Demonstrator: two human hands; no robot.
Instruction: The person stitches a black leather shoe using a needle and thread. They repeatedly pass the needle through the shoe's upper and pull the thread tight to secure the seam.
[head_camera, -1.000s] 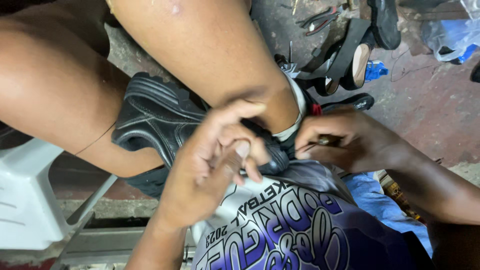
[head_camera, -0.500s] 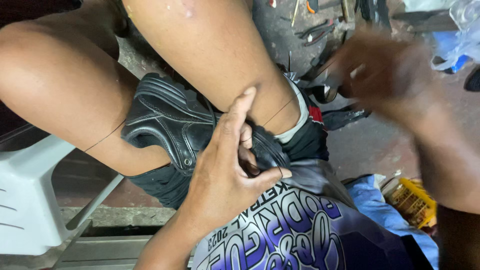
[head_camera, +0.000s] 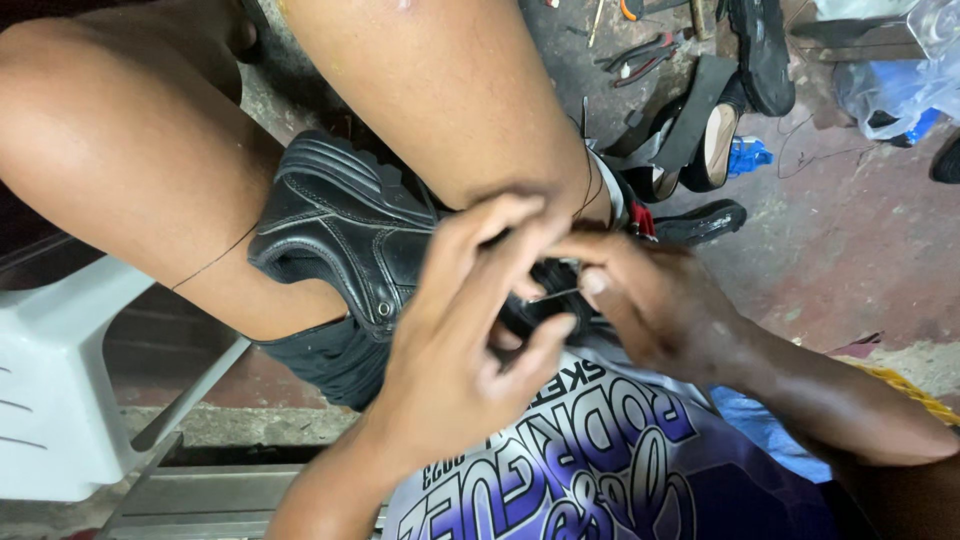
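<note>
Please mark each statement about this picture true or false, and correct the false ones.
1. A black shoe is wedged between the person's bare legs. True.
2. The left hand rests flat on the white plastic chair. False: it is at the shoe, fingers curled against it, away from the chair.
3. The right hand pinches a thin needle at the shoe. True.
4. Pliers lie on the floor beyond the knees. True.
5. The shoe is bright red. False: it is black leather.
6. The two hands are far apart. False: they meet close together at the shoe.
</note>
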